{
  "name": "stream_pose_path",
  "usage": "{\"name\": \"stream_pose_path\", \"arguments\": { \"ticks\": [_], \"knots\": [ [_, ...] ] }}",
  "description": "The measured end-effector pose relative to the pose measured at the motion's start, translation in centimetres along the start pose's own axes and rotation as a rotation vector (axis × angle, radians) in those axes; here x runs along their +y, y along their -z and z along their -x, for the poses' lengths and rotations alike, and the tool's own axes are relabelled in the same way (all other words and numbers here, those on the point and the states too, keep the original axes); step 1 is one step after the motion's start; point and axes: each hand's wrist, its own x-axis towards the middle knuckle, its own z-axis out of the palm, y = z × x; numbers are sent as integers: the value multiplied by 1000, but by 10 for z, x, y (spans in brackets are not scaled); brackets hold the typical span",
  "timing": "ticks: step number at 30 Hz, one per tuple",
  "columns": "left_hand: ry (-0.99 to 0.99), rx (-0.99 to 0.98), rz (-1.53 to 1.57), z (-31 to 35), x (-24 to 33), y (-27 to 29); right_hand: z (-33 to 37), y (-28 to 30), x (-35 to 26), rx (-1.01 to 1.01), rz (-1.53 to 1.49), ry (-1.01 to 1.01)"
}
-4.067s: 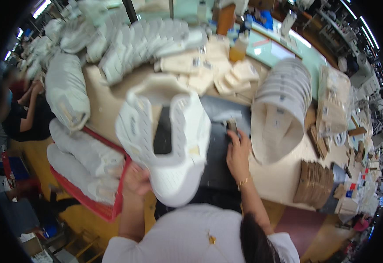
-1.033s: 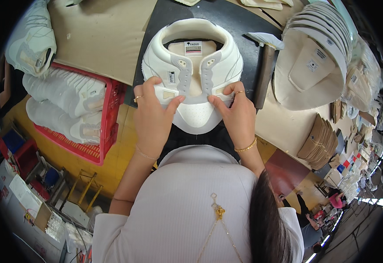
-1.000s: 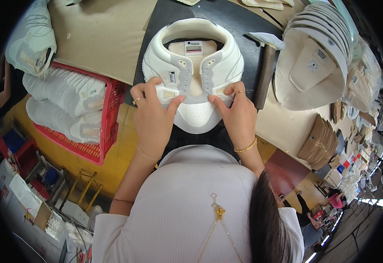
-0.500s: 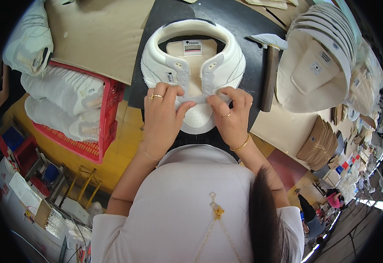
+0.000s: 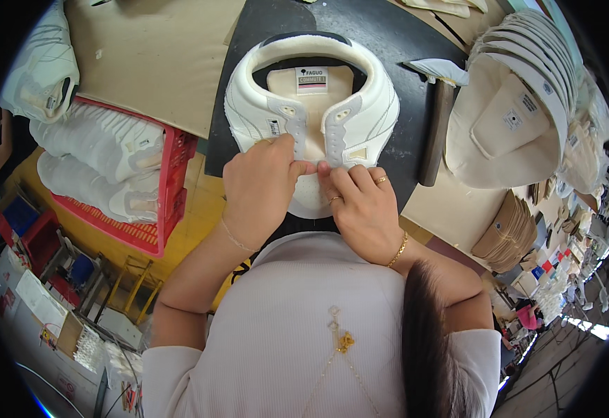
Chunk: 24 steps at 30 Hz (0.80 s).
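A white and grey shoe upper (image 5: 376, 104) lies on the black work surface (image 5: 270, 17), its collar away from me and its toe toward my body. My left hand (image 5: 254, 187) grips the vamp on the left of the lace opening, fingers curled over it and thumb pointing inward. From the other side, my right hand (image 5: 367, 209) pinches the vamp at the base of the lace opening. Both thumbs almost meet there. The parts under my fingers are hidden. A cream tongue or lining with a label shows inside the collar.
To the right lies a hammer (image 5: 435, 136) with its head wrapped in white, beside a stack of cream shoe parts (image 5: 468, 153). Brown pieces (image 5: 506, 233) are piled nearer. At left, a red crate (image 5: 178, 167) holds several white uppers; more uppers (image 5: 43, 76) lie on the tan tabletop (image 5: 158, 63).
My right hand has shifted inward and nearer to me, closing in beside the left thumb. My left hand has rolled over, its back now turned up more. The upper has barely moved.
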Motion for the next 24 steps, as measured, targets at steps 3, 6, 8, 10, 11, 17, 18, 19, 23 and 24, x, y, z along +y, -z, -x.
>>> {"name": "stream_pose_path", "arguments": {
  "ticks": [3,6,8,10,11,17,18,19,23,24],
  "knots": [
    [-9,28,1,0,1,-5,-2,1,3,-33,-34,23],
    [-27,115,62,6,1,-11,0,-3,1,-30,-50,6],
    [-79,161,108,9,-3,-15,2,-5,1,12,-83,-35],
    [-162,193,148,12,-15,-18,5,0,4,20,-194,-90],
    [-168,172,265,15,-21,-18,6,7,10,8,-285,-119],
    [457,-281,886,51,-53,6,34,3,24,260,-745,-731],
    [471,-327,906,56,-58,6,35,-1,26,307,-931,-786],
    [486,-374,925,60,-59,4,35,-3,26,354,-1119,-836],
    [241,-255,1056,70,-54,-6,32,6,36,193,-1508,-955],
    [199,-252,1029,71,-53,-3,33,5,42,142,-1583,-956]
  ]
}}
